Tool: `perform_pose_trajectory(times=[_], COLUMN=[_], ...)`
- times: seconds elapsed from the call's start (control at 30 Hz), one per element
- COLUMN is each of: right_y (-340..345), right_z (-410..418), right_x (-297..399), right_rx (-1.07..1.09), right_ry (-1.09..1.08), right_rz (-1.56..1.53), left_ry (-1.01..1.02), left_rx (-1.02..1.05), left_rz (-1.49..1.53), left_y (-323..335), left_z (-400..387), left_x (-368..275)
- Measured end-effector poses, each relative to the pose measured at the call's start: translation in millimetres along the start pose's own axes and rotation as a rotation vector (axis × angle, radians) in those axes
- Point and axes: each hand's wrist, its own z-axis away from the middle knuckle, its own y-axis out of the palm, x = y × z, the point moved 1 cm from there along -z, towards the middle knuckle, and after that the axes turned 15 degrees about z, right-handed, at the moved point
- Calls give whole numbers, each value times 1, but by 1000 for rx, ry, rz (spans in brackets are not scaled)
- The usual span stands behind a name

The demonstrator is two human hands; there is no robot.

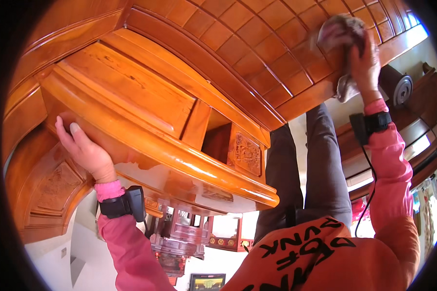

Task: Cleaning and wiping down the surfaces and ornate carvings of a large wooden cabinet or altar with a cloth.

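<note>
My left hand (85, 149) rests with its fingers apart on the glossy wooden armrest (160, 147) of a carved wooden sofa. My right hand (366, 63) grips a crumpled, greyish cleaning cloth (344, 32). The cloth is blurred and lies against the sofa's grid-patterned wooden seat (258, 47), close to its front edge. A loose end of the cloth hangs below my palm. Under the armrest a panelled side shows a dark square opening (218, 143) beside a carved floral block (245, 153).
My legs (326, 160) stand beside the seat's front edge. A dark cylindrical bin (398, 85) and a dark wooden table (426, 94) are on the right. A carved wooden panel (56, 187) is at left. Black wrist devices (122, 203) sit on both my forearms; a cable runs down the right.
</note>
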Motion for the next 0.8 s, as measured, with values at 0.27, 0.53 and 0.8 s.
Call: perform_pose_trajectory(times=[0.27,0.53,0.8], right_y=[-10,53,95], right_z=[100,21,-134], right_x=[147,295,372], right_rx=[377,232,178], right_ry=[-792,-782,-689], right_rz=[-309,-217,45], left_ry=[107,123,91], left_rx=[16,11,24], left_rz=[-122,-153,-162], left_y=[-1,-2,-2], left_z=[1,0,-2], left_x=[-9,-15,-21])
